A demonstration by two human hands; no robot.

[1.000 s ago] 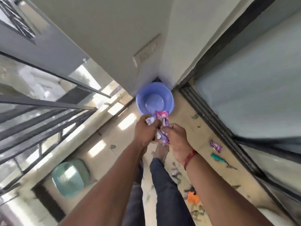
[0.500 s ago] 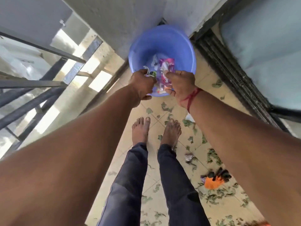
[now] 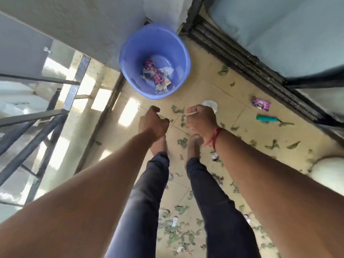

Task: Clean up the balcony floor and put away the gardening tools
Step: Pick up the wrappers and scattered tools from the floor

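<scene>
— Two hands to enter first. How do they stand?
— Left hand [image 3: 153,121]: fingers curled into a fist, nothing in it. Right hand [image 3: 201,118]: also clenched, with a red thread [image 3: 214,138] at the wrist. A thin pale strip [image 3: 191,113] crosses its fingers and seems pinched there, though blur leaves that unsure. Both hang above the bare feet, short of the tub.
— Next item: the receptacle.
— One round lavender-blue plastic tub [image 3: 135,51], set in the corner where the wall meets the black sliding-door track [image 3: 242,51]. It is likely parked there to be off the walking path yet within reach. Contents: crumpled pink-and-white snack wrappers [image 3: 157,75], lying on its bottom.
— Litter not yet gathered?
— One purple foil wrapper [image 3: 261,105] near the door track. One crumpled white paper wad [image 3: 210,104] just beyond the right hand. Torn green leaf scraps [image 3: 182,142] scattered over the beige tiled floor [image 3: 232,101], thickest near the legs.
— Tools?
— One slender teal-handled tool [image 3: 266,118], flat on the tiles beside the track, near the purple wrapper. It is too small to tell what kind.
— Assessment?
— Early stage: some litter binned, most of the floor to do, tool not put away. The nearest next pick is probably the paper wad.
</scene>
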